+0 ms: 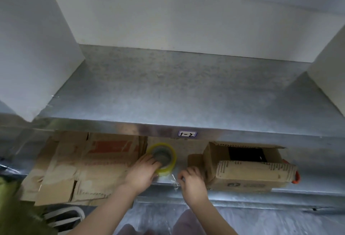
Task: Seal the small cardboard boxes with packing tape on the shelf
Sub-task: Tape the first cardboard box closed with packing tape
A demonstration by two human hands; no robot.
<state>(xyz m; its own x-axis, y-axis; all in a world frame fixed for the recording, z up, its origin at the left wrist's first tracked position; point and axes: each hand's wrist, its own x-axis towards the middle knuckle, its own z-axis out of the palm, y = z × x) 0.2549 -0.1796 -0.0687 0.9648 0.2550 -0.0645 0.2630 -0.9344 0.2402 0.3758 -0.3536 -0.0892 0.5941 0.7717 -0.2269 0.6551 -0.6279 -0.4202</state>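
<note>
While left hand (144, 172) grips the tape roll (172, 157), right hand (191, 181) pinches its free end (172, 177) (keep it taut, unwrinkled).

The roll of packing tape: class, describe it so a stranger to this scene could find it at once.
Find the metal shelf front bearing a small label, and look at the lower shelf just beneath it. There, between flattened cardboard and a small cardboard box, lies the tape roll, gripped by the left hand. It is the only round, yellowish, translucent thing among brown cardboard.
</note>
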